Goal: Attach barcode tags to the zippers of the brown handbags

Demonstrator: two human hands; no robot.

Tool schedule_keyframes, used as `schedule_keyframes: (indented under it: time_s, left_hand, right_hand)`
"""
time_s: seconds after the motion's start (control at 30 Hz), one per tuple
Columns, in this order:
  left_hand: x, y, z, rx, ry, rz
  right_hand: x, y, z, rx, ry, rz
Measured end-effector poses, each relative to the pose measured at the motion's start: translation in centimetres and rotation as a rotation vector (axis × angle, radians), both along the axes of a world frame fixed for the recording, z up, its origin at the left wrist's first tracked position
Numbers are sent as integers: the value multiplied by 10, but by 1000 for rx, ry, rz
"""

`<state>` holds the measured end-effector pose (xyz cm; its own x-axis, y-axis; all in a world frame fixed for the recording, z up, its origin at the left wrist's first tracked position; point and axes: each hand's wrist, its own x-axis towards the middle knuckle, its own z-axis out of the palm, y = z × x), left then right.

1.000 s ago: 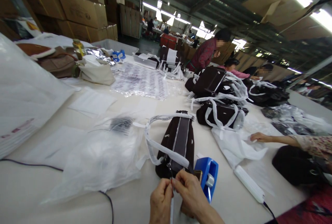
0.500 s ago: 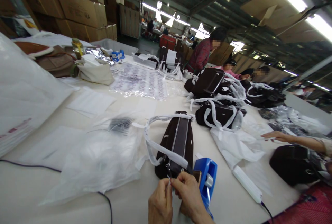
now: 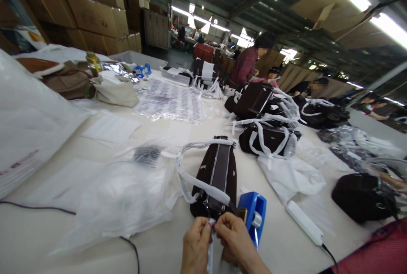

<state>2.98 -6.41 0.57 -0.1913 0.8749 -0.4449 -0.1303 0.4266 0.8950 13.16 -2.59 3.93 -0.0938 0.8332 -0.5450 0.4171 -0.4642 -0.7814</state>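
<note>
A dark brown handbag (image 3: 219,168) lies on the table in front of me, its handle (image 3: 200,183) wrapped in white padding. At the bag's near end, my left hand (image 3: 197,242) pinches a small white strip (image 3: 210,253) that hangs down toward me. My right hand (image 3: 233,236) is closed right beside it, fingertips pressed together near the strip's top; what they grip is too small to make out. A blue tape dispenser (image 3: 252,210) stands just right of my right hand.
Plastic bags (image 3: 117,202) and a bundle of thin ties (image 3: 148,154) lie left. Wrapped dark bags (image 3: 254,100) are piled behind. A white corded tool (image 3: 304,223) lies right, near another black bag (image 3: 362,197). Other people stand beyond.
My hands have parted slightly at the fingertips, and more of the white strip shows between them. At the right, the other person's arm has drawn back from the plastic.
</note>
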Motion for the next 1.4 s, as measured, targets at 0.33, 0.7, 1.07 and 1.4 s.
schedule_keyframes:
  time_s: [0.33, 0.7, 1.07, 1.4]
  left_hand:
    - [-3, 10, 12, -176, -241, 110]
    - [0, -6, 0, 26, 1, -1]
    - [5, -6, -3, 36, -27, 34]
    - [5, -7, -1, 67, 52, 9]
  right_hand:
    - [12, -11, 22, 50, 205, -27]
    - [0, 0, 7, 126, 72, 115]
    - [-8, 0, 2, 10, 211, -32]
    - [-7, -1, -7, 128, -6, 27]
